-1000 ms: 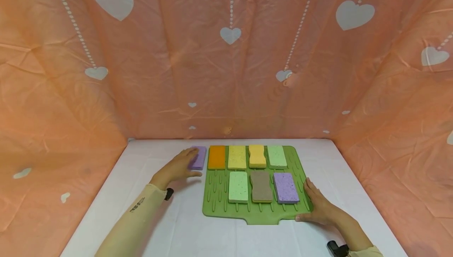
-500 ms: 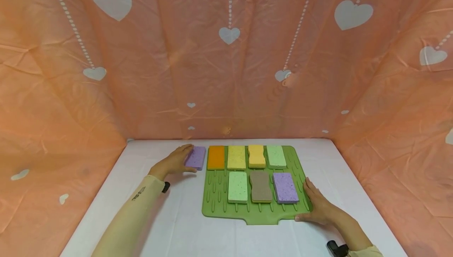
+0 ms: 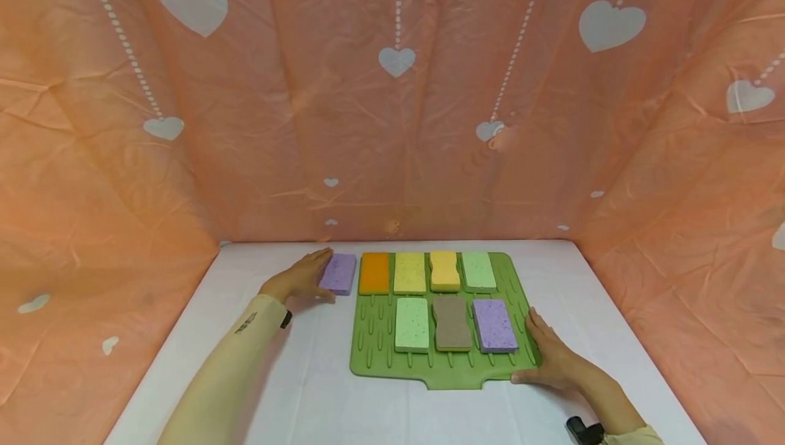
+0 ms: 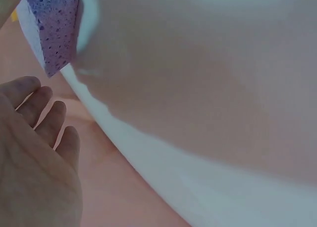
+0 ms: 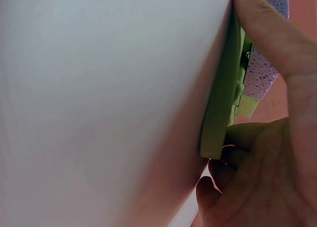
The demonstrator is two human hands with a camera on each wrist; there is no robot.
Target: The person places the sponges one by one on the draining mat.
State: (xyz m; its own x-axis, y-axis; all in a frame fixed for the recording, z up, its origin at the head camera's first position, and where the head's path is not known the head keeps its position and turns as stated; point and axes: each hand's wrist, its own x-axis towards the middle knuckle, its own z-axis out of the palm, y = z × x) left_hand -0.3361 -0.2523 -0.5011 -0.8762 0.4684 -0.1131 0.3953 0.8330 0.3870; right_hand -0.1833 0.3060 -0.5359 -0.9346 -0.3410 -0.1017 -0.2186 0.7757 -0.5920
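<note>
A purple sponge [image 3: 339, 274] lies flat on the white table just left of the green mat [image 3: 374, 363]. My left hand [image 3: 300, 278] is at that sponge's left side, fingers loosely extended; the left wrist view shows fingertips [image 4: 59, 110] apart from the sponge [image 4: 57, 28]. My right hand [image 3: 555, 360] spans the mat's front right corner, thumb by the front edge and fingers along the right edge. In the right wrist view the fingers [image 5: 245, 135] and thumb rest close around the mat's corner [image 5: 213, 138]. Another purple sponge [image 3: 495, 326] is the nearest one to this hand.
On the mat's back row are an orange sponge [image 3: 374, 273], a yellow sponge [image 3: 409, 272], a wavy yellow sponge [image 3: 444, 271] and a green sponge [image 3: 479, 272]. In front lie another green sponge [image 3: 412, 324] and a wavy brown sponge [image 3: 452, 323]. Orange cloth [image 3: 392, 125] surrounds the table.
My left hand has drawn back to the left, and the purple sponge beside the mat has shifted slightly left, showing more of its top. The right hand stays at the corner.
</note>
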